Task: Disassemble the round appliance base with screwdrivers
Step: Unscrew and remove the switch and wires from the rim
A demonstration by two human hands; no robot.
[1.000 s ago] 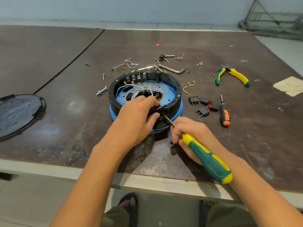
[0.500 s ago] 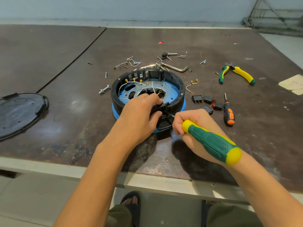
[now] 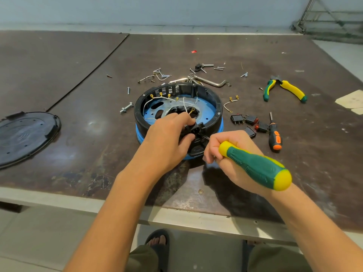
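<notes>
Right, the base (image 3: 219, 112) is sitting mid-table (image 3: 294, 163), near the front edge, open side up, with wires (image 3: 184, 104) trailing loose inside. At the near rim the left hand (image 3: 167, 138) is pinching a small black fitting (image 3: 193, 128), thumb below and fingers above. Over here the right hand (image 3: 227, 154) is wrapping tight round the green screwdriver (image 3: 257, 167), its shaft running up into that fitting. Whether the tip is sitting in a screw or levering a clip, I can't quite make out, as the fingers are crowding it.

To my eye the trick is pushing straight along the shaft, turning slowly, and gripping firmly on the left so the base isn't spinning. A slip would be heading at that thumb.

Moving outward, screws (image 3: 157, 75) are lying scattered behind, with switches (image 3: 247, 119) and a second screwdriver (image 3: 275, 136) to the right. Pliers (image 3: 284, 90) are lying beyond and a black cover (image 3: 25, 134) far left. The table is looking dark, scuffed and worn, with a pale wall (image 3: 157, 10) and a metal frame (image 3: 324, 18) standing behind.
</notes>
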